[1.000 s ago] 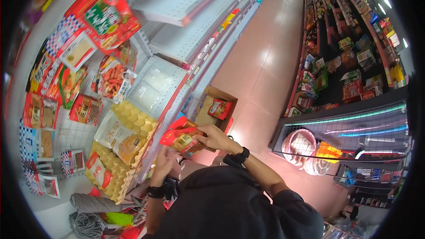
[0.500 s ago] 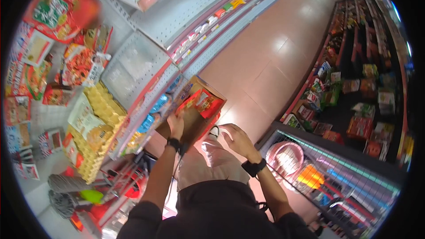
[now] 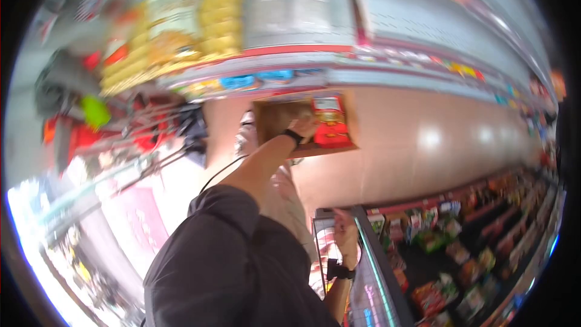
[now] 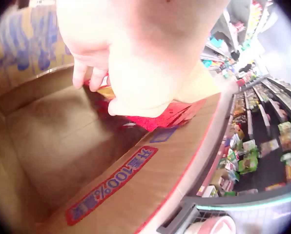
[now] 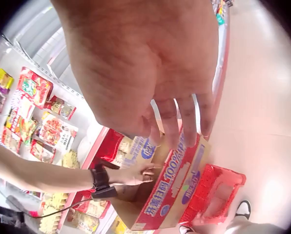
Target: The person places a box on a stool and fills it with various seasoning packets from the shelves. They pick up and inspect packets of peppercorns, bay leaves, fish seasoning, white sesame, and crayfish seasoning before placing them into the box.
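The left hand [image 3: 305,128] is reaching into a brown cardboard box [image 3: 275,120] that is sitting beside the bottom shelf [image 3: 302,66] and showing a red label. Its fingers are touching glossy red packets [image 3: 330,124] inside, but I cannot tell whether they are gripping. The right hand [image 5: 145,63] is hanging relaxed with straight fingers, holding nothing.

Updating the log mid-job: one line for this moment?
left hand: in box, on red packets, grip unclear | right hand: fingers loose, holding nothing

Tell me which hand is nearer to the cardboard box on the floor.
Left. The left hand is inside the cardboard box, touching the red packets. The right hand hangs well apart from it, fingers spread, holding nothing.
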Demonstrator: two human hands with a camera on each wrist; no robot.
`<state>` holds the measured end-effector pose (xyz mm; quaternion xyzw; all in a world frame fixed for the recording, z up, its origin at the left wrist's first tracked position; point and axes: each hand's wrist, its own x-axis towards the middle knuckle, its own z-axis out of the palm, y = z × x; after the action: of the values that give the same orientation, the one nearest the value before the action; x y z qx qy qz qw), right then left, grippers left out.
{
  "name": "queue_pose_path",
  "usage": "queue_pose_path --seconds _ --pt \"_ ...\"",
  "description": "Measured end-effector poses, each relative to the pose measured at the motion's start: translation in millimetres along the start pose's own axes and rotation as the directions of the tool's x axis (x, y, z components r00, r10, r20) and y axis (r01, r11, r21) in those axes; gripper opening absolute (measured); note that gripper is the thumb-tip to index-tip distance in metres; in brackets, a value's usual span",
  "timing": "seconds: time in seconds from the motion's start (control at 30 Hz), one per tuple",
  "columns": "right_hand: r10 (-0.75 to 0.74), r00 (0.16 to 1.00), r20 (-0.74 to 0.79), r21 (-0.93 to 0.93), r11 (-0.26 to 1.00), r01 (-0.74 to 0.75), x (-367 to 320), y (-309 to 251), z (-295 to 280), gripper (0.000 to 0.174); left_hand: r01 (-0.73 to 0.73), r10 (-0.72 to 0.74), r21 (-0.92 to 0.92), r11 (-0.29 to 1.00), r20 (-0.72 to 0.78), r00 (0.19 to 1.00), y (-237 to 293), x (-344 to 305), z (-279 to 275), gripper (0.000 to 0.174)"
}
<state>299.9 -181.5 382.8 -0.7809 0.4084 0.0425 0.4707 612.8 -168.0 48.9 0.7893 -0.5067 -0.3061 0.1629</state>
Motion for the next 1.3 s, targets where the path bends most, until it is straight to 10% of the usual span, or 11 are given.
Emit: queue_pose_path --seconds 0.1,0.23,0.3,0.37,0.47,0.83,0.87,0.93,1.3 --pt "-0.206 0.978 -0.030 -0.081 0.976 0.203 29.3 -11.2 -16.2 0.024 -0.299 0.241 0.270 0.915 0.227 0.944 38.3 -42.1 -114.0 0.024" --pt "-0.280 0.960 0.026 -0.151 0.948 0.281 67.1 -28.0 -38.3 0.025 -0.230 0.182 0.118 0.966 0.324 0.929 63.3 -82.8 -240.0 0.026" --pt "-0.307 0.950 0.049 -0.098 0.945 0.311 85.6 -42.7 -39.3 0.026 -0.172 0.192 -0.238 0.956 0.063 0.979 39.6 -106.4 -282.8 0.022" --pt "-0.346 0.934 0.084 -0.056 0.935 0.351 100.5 -64.5 -29.8 0.025 -0.174 0.164 0.011 0.985 -0.399 0.902 -4.8 -107.5 -299.1 0.020" --pt "-0.375 0.910 0.177 0.034 0.927 0.375 125.6 -92.2 -13.8 0.023 0.120 -0.164 -0.117 0.986 -0.531 0.831 -18.5 -164.2 -373.2 0.022" --pt "-0.392 0.831 0.395 -0.031 0.898 0.439 161.6 -171.3 32.3 0.025 0.185 -0.196 -0.069 0.980 -0.206 0.959 -38.6 -322.7 -539.4 0.026" --pt "-0.351 0.842 0.410 -0.063 0.910 0.410 162.8 -175.6 34.9 0.026 0.157 -0.178 -0.109 0.982 -0.227 0.957 -27.2 -327.4 -574.1 0.025" --pt "-0.315 0.837 0.447 -0.100 0.912 0.397 160.6 -187.1 41.4 0.026 -0.112 0.235 0.265 0.958 -0.494 0.837 -209.8 -215.8 -594.6 0.020" --pt "-0.189 0.850 0.491 -0.231 0.913 0.336 188.5 -216.9 97.7 0.027 -0.476 0.567 0.390 0.788 -0.160 0.808 -80.1 -170.4 -655.9 0.018"
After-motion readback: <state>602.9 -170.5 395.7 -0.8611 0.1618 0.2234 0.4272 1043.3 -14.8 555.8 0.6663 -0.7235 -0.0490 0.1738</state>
